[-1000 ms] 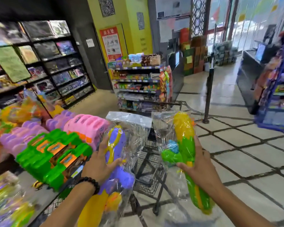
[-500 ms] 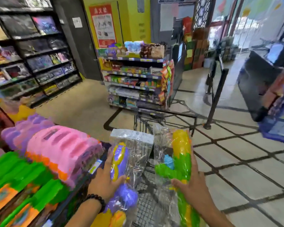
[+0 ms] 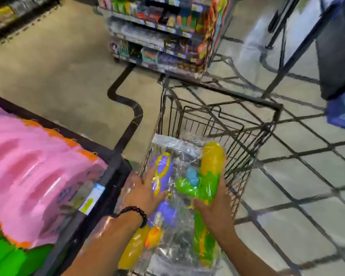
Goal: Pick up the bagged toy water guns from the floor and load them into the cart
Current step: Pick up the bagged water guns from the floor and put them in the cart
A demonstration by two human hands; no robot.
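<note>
The wire cart (image 3: 223, 124) stands in front of the person on the tiled floor (image 3: 299, 176). Over its near end two bagged toy water guns are held side by side, each in its own clear plastic bag. I cannot tell if the bags already touch the bottom of the basket. The far half of the basket shows only its dark wires.

The left hand (image 3: 142, 193) grips the purple and yellow water gun (image 3: 161, 174) around its middle, with the fingers curled over the bag; a dark bead bracelet (image 3: 134, 213) sits on that wrist. The right hand (image 3: 217, 208) is closed around the green and yellow water gun (image 3: 208, 176), which points away from the person. The two hands are apart, one on each bag.

To the left is a display bin (image 3: 112, 168) with pink packaged toys (image 3: 38, 166) and green ones (image 3: 14, 257) below them. Beyond the cart stands a shelf unit (image 3: 159, 34) full of small goods.

Compared with half a second ago, the view has tipped downward, so the cart now fills the middle of the picture. Both bags have come lower and stand inside the outline of the basket, where earlier they were held up above its near rim. The grip of each hand is unchanged.
</note>
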